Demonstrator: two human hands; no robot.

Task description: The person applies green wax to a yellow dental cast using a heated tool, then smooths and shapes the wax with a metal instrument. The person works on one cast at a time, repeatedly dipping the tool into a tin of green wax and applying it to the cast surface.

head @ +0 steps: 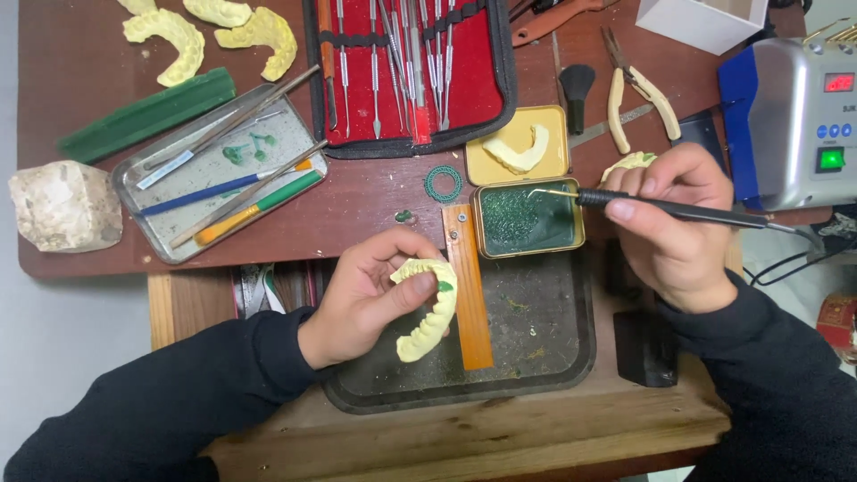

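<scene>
Left hand (366,290) curled around a yellow dental cast (428,308); right hand (674,219) pinching a black wax pen (678,210) over green wax tin (527,219).

Dental-lab bench, small craft scale. Before me a worn brown wooden surface (375,201) carrying yellow plaster dental arch casts (170,36), a red-lined black roll case of slim steel carving instruments (411,71), a gold tin of green wax (527,219), and a silver-and-blue electric heater unit with lit display (790,112).
</scene>
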